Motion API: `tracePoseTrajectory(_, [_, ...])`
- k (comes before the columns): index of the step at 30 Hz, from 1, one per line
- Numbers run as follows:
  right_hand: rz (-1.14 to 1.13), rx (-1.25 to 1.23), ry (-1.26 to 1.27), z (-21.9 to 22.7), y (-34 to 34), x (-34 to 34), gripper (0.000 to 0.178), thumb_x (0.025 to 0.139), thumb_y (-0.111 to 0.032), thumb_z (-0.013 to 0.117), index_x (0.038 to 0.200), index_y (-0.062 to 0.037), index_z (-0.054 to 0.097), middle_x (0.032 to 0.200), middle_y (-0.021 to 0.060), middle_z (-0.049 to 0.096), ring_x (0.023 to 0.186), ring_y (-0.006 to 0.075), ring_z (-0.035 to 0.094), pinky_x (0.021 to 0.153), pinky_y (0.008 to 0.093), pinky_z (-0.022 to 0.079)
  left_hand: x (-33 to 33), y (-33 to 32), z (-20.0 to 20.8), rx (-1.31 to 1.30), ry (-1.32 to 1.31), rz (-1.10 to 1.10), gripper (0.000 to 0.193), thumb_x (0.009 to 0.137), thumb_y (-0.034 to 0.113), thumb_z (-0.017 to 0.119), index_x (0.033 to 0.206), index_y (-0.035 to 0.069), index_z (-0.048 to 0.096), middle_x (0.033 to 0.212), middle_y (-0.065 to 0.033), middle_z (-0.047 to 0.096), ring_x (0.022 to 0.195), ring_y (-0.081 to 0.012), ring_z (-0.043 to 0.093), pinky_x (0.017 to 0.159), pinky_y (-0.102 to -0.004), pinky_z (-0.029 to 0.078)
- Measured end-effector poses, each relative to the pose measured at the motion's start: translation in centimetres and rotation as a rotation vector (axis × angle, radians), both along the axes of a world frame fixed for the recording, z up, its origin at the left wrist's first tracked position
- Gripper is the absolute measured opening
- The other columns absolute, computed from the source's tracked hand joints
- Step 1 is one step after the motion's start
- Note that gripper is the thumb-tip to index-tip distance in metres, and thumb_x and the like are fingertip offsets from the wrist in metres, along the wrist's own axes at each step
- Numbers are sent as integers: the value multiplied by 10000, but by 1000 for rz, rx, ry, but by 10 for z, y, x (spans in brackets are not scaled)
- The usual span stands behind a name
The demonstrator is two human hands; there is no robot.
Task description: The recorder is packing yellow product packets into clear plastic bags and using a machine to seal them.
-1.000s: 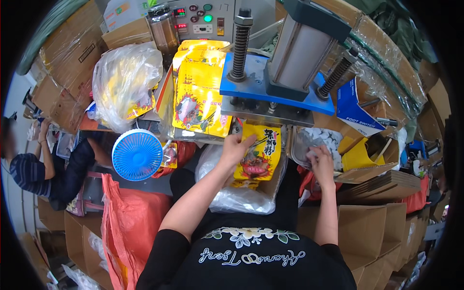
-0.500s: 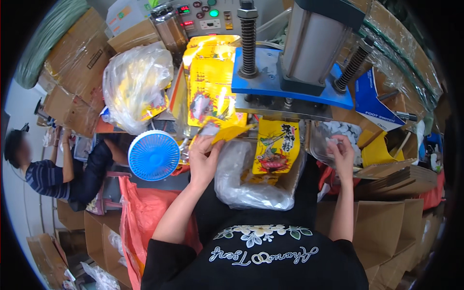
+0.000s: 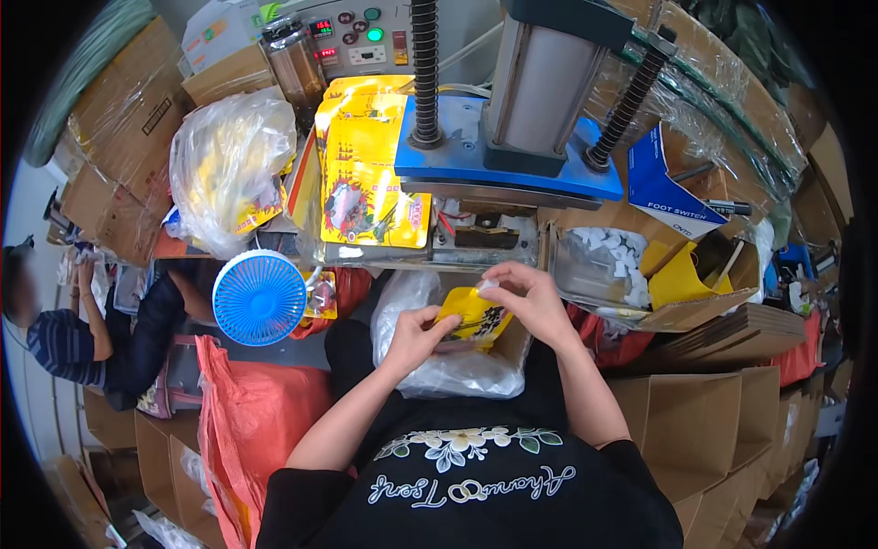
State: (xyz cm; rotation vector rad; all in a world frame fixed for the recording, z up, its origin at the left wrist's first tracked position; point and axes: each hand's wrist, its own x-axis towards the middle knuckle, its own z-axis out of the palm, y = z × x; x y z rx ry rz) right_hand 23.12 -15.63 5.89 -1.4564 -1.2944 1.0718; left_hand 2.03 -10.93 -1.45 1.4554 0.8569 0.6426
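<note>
Over my lap, my left hand [image 3: 421, 339] pinches the near-left edge of a yellow printed pouch [image 3: 471, 316]. My right hand [image 3: 530, 306] is closed at the pouch's far edge, with a small white piece [image 3: 487, 285] between thumb and finger. I cannot tell whether that piece is inside the pouch's edge or against it. Below the hands sits a box lined with a clear plastic bag [image 3: 457, 373]. To the right is a clear tray [image 3: 576, 274] holding several small white pieces [image 3: 622, 252]. A stack of yellow pouches [image 3: 366, 192] lies flat on the bench beyond my left hand.
A blue press [image 3: 512, 174] with springs and a cylinder stands over the bench. A blue fan [image 3: 260, 298] and a bag of pouches [image 3: 233, 169] are at left. Cardboard boxes [image 3: 677, 421] and a red sack [image 3: 265, 403] flank my lap. Another person [image 3: 73, 339] sits far left.
My right hand has come left from the tray with a white piece to the pouch. My left hand has moved nearer my lap. The pouch at the press's front is gone from there.
</note>
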Motion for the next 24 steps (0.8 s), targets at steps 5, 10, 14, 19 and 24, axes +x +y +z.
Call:
tracePoseTrajectory(5, [-266, 284, -297, -1, 0, 41, 419, 852, -113, 685, 1243, -17, 569, 1121, 131, 663, 1010, 177, 622, 827, 299, 497, 41, 24, 17, -130, -101, 157, 277, 884, 180, 694, 946, -91, 689, 831, -66, 691, 695, -56, 588, 619, -235, 482])
tracePoseTrajectory(10, [-542, 67, -736, 5, -32, 106, 438, 853, -237, 690, 1218, -19, 581, 1097, 152, 661, 950, 241, 657, 801, 322, 503, 66, 49, 26, -459, -330, 226, 226, 882, 125, 681, 963, -86, 673, 887, -128, 702, 719, -157, 672, 654, -274, 536])
tracePoseTrajectory(14, [-568, -18, -1078, -33, -41, 162, 432, 859, -279, 654, 1208, -37, 571, 1147, 213, 610, 993, 405, 604, 837, 455, 483, 61, 59, 11, -410, -266, 259, 246, 878, 141, 683, 994, -76, 666, 918, -119, 697, 748, -155, 664, 682, -286, 531])
tracePoseTrajectory(19, [-486, 14, -1056, -58, -26, 164, 236, 858, -203, 635, 1022, -34, 620, 1054, 195, 612, 971, 397, 592, 825, 435, 469, 46, 72, 23, 246, -6, 284, 249, 867, 242, 693, 932, 3, 722, 743, -33, 691, 691, -85, 623, 653, -267, 490])
tracePoseTrajectory(24, [-403, 335, -836, -94, -15, 180, 183, 869, -55, 592, 1048, -16, 584, 995, 154, 579, 933, 311, 569, 790, 371, 458, -18, 84, 20, 971, 541, 410, 810, 744, 335, 745, 1426, 116, 367, 1431, -134, 410, 1398, -324, 278, 1150, -498, 177])
